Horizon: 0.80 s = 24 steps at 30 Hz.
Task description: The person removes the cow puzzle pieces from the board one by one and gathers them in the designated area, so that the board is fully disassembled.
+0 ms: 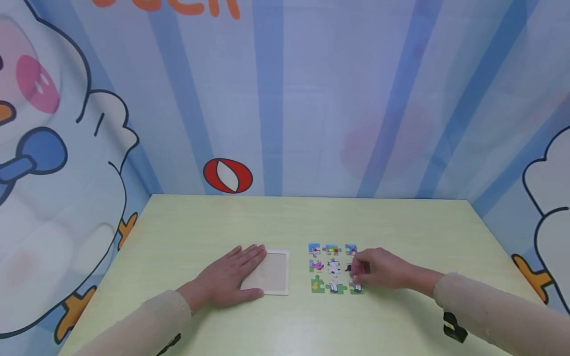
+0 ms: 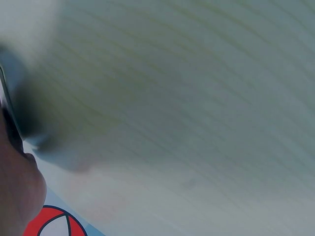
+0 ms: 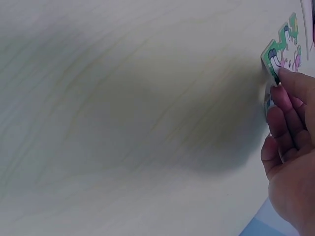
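My left hand (image 1: 233, 277) lies flat, fingers spread, over the left part of a shallow white puzzle frame (image 1: 286, 272) with a bare beige base. To its right are jigsaw pieces spaced in three rows, among them a green corner piece (image 1: 317, 285) and a mostly white piece (image 1: 334, 268). My right hand (image 1: 383, 268) is at the right column, its thumb and index finger pinching a puzzle piece with a black patch (image 1: 349, 267), mostly hidden by the fingers. In the right wrist view, the thumb overlaps a green-edged piece (image 3: 271, 56) beside the fingertips.
The pieces and frame rest on a pale wood-grain table (image 1: 213, 222). Behind it hangs a blue striped backdrop (image 1: 311, 99) with cartoon figures and a printed red-and-white ball (image 1: 228, 176). Dark wrist straps (image 1: 454, 326) show at the sleeves.
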Motion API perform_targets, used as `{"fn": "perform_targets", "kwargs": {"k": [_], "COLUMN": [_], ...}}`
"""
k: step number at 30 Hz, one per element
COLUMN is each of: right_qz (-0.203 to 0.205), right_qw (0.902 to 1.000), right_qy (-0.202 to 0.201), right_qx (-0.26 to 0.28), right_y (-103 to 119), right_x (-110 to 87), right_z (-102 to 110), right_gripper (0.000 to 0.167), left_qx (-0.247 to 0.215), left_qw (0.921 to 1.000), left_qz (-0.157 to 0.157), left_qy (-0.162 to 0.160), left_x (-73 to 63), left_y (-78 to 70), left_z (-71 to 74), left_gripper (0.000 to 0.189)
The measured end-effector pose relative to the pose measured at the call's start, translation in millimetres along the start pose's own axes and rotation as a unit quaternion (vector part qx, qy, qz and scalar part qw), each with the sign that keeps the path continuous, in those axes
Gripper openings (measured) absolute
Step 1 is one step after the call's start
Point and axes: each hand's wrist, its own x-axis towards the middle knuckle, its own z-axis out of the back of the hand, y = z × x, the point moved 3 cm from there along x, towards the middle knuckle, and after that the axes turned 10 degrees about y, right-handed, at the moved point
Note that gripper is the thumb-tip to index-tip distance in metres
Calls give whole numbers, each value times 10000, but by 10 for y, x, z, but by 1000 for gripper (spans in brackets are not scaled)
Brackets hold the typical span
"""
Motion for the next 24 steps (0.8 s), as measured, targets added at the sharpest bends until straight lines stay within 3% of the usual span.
{"fn": "perform_targets", "kwargs": {"k": [10,24], "right_qz": [143,158], "right_qw": [9994,9990], "right_qy": [-213,-202], "right_qx": [-211,-375], "right_y": [12,40], "right_x": [-9,-4], "right_z": [-26,-17], "right_gripper": [18,19], "left_qx": [73,23], "left_qw": [9999,9999], "left_qz": [86,91], "left_qy": [50,97], "left_x": [-5,-19], "left_y": [9,-6], "left_z": [-20,-2], "left_gripper": [97,98]}}
